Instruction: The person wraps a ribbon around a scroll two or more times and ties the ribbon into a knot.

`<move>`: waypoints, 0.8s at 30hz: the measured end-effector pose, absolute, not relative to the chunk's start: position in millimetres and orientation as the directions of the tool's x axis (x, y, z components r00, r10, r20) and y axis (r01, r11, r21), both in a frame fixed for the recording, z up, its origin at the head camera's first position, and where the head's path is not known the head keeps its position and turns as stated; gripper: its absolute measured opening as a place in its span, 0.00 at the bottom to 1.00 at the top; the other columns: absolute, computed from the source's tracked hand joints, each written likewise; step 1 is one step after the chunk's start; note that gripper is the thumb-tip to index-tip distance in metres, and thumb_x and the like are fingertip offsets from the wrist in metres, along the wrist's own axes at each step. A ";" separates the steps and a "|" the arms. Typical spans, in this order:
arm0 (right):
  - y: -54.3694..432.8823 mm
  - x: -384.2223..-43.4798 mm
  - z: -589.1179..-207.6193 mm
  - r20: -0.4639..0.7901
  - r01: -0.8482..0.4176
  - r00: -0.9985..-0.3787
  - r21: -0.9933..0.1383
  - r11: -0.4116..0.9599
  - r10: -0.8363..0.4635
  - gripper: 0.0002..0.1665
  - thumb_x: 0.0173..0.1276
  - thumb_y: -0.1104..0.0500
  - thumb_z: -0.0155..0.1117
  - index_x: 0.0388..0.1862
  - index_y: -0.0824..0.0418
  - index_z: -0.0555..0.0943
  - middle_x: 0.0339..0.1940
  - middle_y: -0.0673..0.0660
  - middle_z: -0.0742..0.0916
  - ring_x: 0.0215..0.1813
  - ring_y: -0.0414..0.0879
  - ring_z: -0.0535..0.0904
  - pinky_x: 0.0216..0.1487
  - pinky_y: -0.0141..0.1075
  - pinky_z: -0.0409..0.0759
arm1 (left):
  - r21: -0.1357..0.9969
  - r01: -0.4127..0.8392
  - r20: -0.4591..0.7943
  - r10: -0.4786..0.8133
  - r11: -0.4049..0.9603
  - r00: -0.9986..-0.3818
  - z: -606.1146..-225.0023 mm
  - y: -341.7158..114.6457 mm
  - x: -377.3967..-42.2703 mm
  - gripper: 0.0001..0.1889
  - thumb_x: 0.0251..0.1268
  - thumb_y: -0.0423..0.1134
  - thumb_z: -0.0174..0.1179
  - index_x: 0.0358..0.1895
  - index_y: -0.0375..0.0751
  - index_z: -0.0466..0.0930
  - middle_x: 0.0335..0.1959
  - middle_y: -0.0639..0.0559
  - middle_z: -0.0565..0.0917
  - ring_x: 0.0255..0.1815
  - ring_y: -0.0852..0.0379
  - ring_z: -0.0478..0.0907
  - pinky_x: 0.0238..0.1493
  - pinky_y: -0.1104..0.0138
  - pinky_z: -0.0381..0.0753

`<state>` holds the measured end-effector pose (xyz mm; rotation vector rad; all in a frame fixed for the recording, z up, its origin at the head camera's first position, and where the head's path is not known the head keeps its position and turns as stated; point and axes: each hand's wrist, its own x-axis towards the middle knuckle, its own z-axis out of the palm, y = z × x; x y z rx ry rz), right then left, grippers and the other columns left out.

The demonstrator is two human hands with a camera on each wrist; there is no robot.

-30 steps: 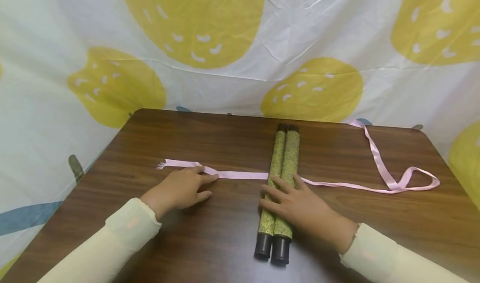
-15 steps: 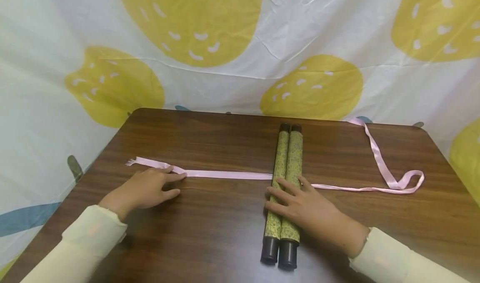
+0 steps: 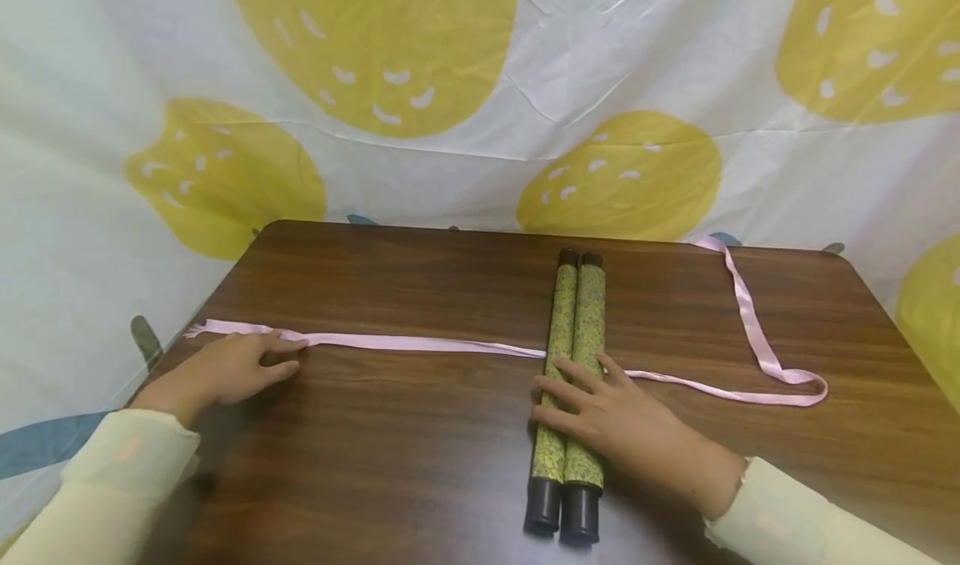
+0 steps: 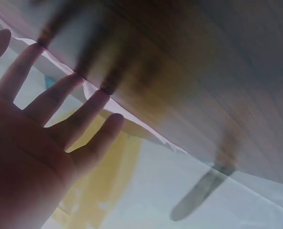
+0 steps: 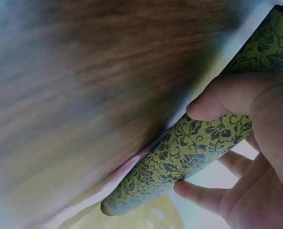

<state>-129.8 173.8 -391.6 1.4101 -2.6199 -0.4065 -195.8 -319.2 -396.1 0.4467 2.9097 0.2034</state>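
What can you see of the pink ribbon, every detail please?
The pink ribbon looks narrow, pale and satiny, with a frayed left end. It lies across the brown table, passes beneath two patterned rolls, narrows as if twisted beside them, then curves on the right toward the table's far edge. The left hand touches it with its fingertips near the frayed end.

Two rolls (image 3: 589, 323) lie across a ribbon (image 3: 420, 343) on the table (image 3: 390, 457), a cloth (image 3: 442, 177) behind.

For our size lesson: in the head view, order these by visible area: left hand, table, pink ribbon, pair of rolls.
1. Table
2. Pair of rolls
Unsure: left hand and pink ribbon; the ribbon is longer but thinner.
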 end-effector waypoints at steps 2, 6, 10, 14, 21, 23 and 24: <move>175.8 -129.6 -392.7 -0.005 -0.796 -0.551 0.304 0.524 -0.834 0.53 0.47 0.79 0.68 0.71 0.44 0.71 0.74 0.55 0.74 0.75 0.59 0.68 0.65 0.65 0.71 | 0.169 0.283 -0.162 0.310 0.944 -0.937 -396.8 -325.9 -199.0 0.24 0.72 0.51 0.57 0.64 0.44 0.79 0.65 0.28 0.75 0.64 0.25 0.72 0.60 0.35 0.70; 179.1 -129.0 -394.9 -0.003 -0.795 -0.555 0.295 0.530 -0.832 0.52 0.48 0.79 0.68 0.71 0.44 0.72 0.75 0.55 0.73 0.75 0.59 0.68 0.66 0.66 0.69 | 0.177 0.275 -0.145 0.302 0.945 -0.942 -399.7 -337.0 -203.5 0.22 0.72 0.48 0.56 0.63 0.42 0.80 0.63 0.27 0.76 0.63 0.24 0.72 0.60 0.35 0.70; 180.8 -128.4 -397.1 0.014 -0.799 -0.550 0.284 0.530 -0.835 0.49 0.50 0.76 0.68 0.70 0.44 0.73 0.74 0.55 0.74 0.75 0.60 0.68 0.65 0.67 0.69 | 0.177 0.248 -0.157 0.276 0.952 -0.948 -399.5 -340.6 -202.7 0.22 0.72 0.48 0.57 0.63 0.41 0.80 0.63 0.25 0.75 0.63 0.23 0.71 0.60 0.35 0.70; 181.9 -128.7 -397.8 0.026 -0.801 -0.548 0.274 0.533 -0.836 0.48 0.52 0.76 0.67 0.70 0.44 0.72 0.74 0.57 0.74 0.75 0.60 0.68 0.64 0.67 0.70 | 0.141 0.225 -0.183 0.248 0.964 -0.951 -393.3 -328.8 -199.9 0.24 0.72 0.50 0.56 0.63 0.39 0.79 0.61 0.26 0.77 0.61 0.24 0.73 0.56 0.35 0.72; 184.7 -129.0 -395.6 0.043 -0.787 -0.601 0.146 0.600 -0.798 0.54 0.47 0.82 0.61 0.73 0.47 0.70 0.75 0.60 0.72 0.74 0.63 0.67 0.69 0.64 0.67 | 0.067 0.244 -0.068 0.248 0.967 -0.966 -373.8 -257.5 -197.3 0.25 0.73 0.53 0.53 0.65 0.42 0.77 0.60 0.34 0.81 0.58 0.29 0.78 0.49 0.33 0.74; 185.4 -128.3 -395.8 0.038 -0.785 -0.608 0.120 0.608 -0.793 0.53 0.48 0.81 0.60 0.73 0.48 0.70 0.76 0.61 0.71 0.75 0.64 0.66 0.70 0.63 0.66 | 0.072 0.276 -0.020 0.278 0.959 -0.960 -370.4 -228.1 -198.6 0.24 0.72 0.52 0.55 0.64 0.45 0.78 0.60 0.37 0.82 0.59 0.32 0.78 0.52 0.33 0.73; 185.7 -127.7 -396.0 0.036 -0.785 -0.610 0.111 0.610 -0.792 0.53 0.49 0.81 0.60 0.73 0.48 0.70 0.76 0.61 0.71 0.75 0.64 0.66 0.70 0.63 0.66 | 0.075 0.296 -0.003 0.297 0.952 -0.955 -369.9 -213.0 -199.6 0.23 0.72 0.51 0.56 0.64 0.45 0.78 0.60 0.38 0.82 0.59 0.33 0.78 0.53 0.33 0.73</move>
